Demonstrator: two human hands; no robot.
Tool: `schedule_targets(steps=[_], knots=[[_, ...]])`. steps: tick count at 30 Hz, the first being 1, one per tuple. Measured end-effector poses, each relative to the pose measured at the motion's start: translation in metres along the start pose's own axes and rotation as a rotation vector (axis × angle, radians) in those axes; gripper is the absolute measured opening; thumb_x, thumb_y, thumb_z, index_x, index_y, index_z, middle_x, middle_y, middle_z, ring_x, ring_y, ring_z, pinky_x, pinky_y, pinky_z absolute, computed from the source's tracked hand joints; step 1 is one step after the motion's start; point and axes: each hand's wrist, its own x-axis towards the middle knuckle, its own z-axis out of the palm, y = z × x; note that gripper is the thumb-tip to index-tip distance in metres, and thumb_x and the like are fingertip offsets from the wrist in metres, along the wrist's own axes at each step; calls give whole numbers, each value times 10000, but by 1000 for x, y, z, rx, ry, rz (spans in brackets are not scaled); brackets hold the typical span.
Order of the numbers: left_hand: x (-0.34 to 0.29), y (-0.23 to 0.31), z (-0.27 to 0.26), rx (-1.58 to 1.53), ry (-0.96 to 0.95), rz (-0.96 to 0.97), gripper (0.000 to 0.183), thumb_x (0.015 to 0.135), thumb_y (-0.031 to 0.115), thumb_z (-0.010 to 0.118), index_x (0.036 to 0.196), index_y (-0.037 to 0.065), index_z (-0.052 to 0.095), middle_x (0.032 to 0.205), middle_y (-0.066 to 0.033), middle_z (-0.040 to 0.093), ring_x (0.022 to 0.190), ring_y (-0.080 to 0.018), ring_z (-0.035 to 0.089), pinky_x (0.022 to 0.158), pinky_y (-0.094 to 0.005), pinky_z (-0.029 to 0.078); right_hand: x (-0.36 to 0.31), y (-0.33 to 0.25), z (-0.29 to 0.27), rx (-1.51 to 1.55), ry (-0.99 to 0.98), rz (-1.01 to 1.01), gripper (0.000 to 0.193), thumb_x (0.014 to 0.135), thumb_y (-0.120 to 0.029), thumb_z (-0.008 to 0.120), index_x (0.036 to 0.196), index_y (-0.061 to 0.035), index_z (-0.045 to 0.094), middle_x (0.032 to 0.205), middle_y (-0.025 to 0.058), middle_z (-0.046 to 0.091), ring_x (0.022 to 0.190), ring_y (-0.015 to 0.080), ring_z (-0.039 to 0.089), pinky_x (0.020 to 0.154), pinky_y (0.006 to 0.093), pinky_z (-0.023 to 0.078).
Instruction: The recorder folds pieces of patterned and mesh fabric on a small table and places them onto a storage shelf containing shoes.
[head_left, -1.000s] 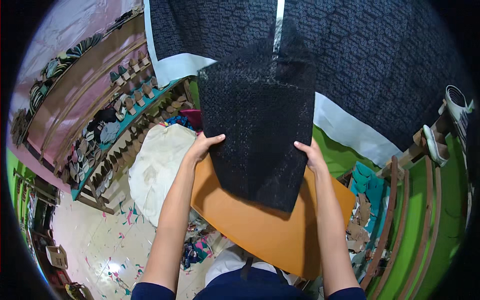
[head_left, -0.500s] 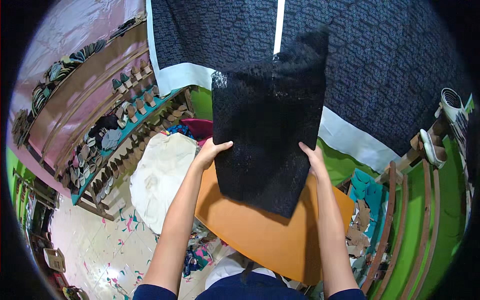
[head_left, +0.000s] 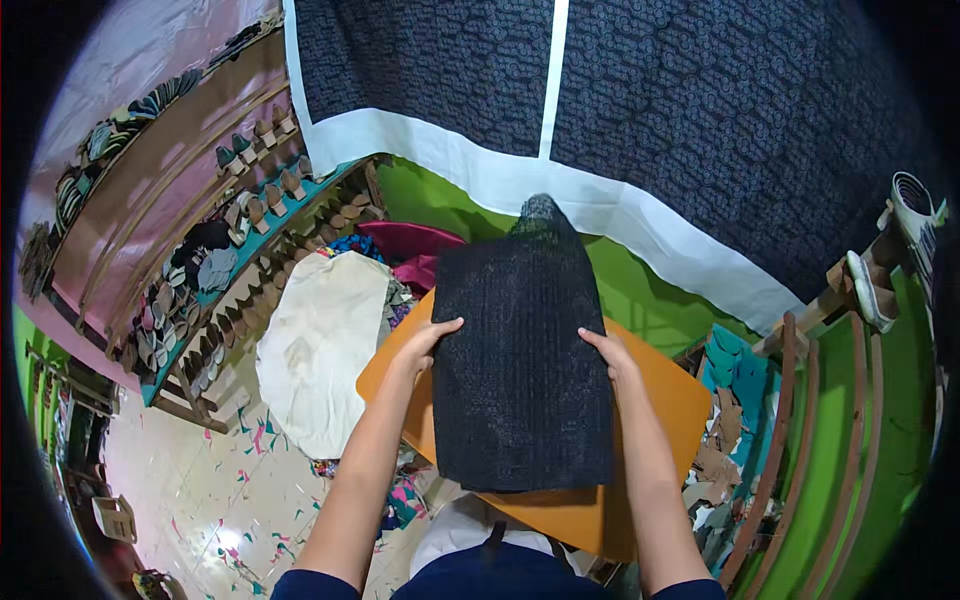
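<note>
Between my two hands is a black textured sheet, probably fabric or thin material, with its far end curling up into a narrow, ragged-looking flap. My left hand grips its left edge, thumb on top and the other fingers hidden underneath. On the opposite edge, my right hand has the same hold, thumb over the surface. Below the sheet lies an orange-tan board or panel, its corners sticking out on both sides. Whether the sheet touches the panel, I cannot tell.
A white rounded cloth bundle stands left of the panel, near a magenta cloth. Shoe racks line the left wall. Teal and brown scraps lie by wooden slats at right. A dark patterned curtain hangs ahead.
The black sheet has come down and nearer to me. Its far end, raised in front of the curtain before, is now lower, and both hands have moved slightly down with it.
</note>
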Motion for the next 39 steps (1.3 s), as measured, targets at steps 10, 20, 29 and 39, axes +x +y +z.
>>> schedule_targets(steps=[10,20,29,39], knots=[[19,-106,-43,395,290,139,660,786,260,645,1247,-80,316,1206,-258,449,1117,-321,469,948,-399,364,15,125,-11,-254,280,-93,663,755,-355,679,1194,70,424,1033,212,578,922,301,577,815,359,450],[-69,-140,-14,1634,66,876,519,829,370,512,1305,192,406,1390,-93,312,1255,-310,312,1001,-507,251,-72,124,7,-1317,339,-706,537,844,-299,518,1293,-41,374,1328,249,314,1225,392,301,981,531,248],[-59,-160,1,1697,120,810,521,840,386,487,1314,188,397,1396,-86,307,1278,-284,288,1020,-522,210,-63,145,27,-1479,23,-747,503,881,-388,430,1331,-171,374,1402,140,275,1302,317,233,1042,530,164],[-83,-152,-59,1747,-135,898,404,849,240,501,1231,112,467,1328,-62,404,1224,-228,375,1000,-429,303,-66,150,-32,-1546,-92,-771,435,900,-285,418,1309,-138,402,1402,112,290,1292,293,259,1043,491,207]])
